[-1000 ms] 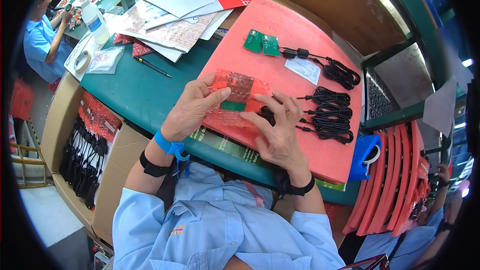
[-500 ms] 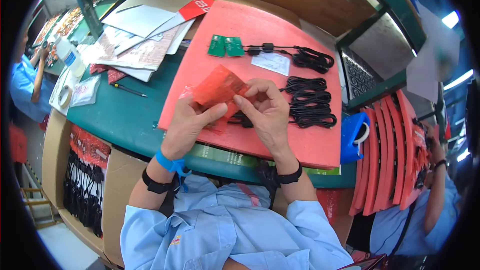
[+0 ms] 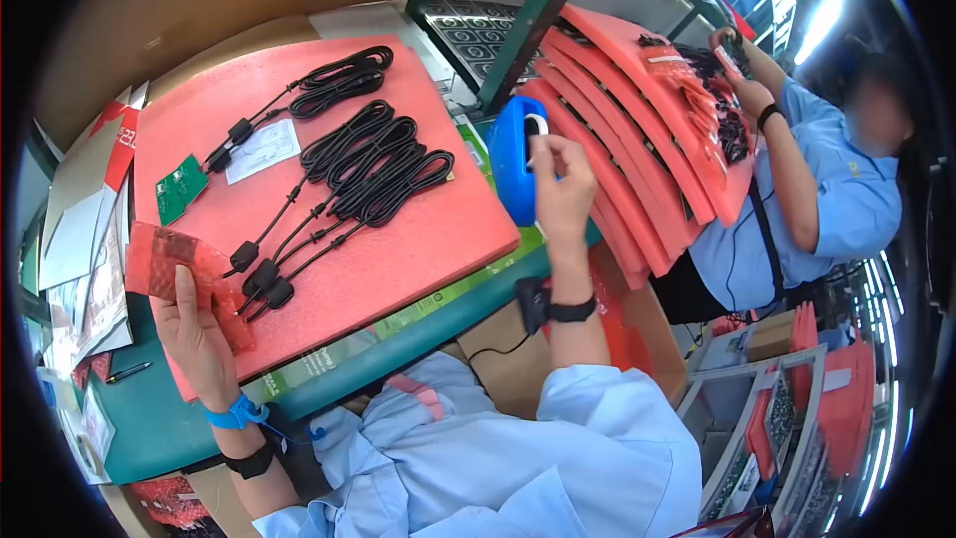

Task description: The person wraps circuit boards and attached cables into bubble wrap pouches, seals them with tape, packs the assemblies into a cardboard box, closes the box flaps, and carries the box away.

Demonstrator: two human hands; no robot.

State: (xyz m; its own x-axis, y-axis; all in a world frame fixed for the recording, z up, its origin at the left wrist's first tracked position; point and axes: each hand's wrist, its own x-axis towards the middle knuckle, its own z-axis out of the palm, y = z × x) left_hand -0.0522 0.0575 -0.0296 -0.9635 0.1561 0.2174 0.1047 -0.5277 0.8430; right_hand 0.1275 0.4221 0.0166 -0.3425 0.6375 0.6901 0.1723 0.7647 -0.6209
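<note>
My left hand (image 3: 194,339) holds a red bubble-wrap packet (image 3: 164,264) over the left front of the pink foam sheet (image 3: 418,274). My right hand (image 3: 566,184) is at the blue tape dispenser (image 3: 513,164), fingers pinched beside its white roll (image 3: 538,126); whether tape is between them is too small to tell. On the foam lie green circuit boards (image 3: 180,189), a white paper label (image 3: 262,151) and several coiled black cables (image 3: 373,164). The nearest cable ends run up to the packet.
Pink foam sheets (image 3: 637,139) holding cables are stacked to the right. A co-worker (image 3: 827,179) stands beyond, hands over that stack. Papers (image 3: 85,229) and a black pen (image 3: 129,372) are at left. A cardboard box (image 3: 508,334) sits below the table edge.
The view has swung right. My right hand has left the packet and reached the blue dispenser. My left hand alone keeps the packet, which both hands were handling before.
</note>
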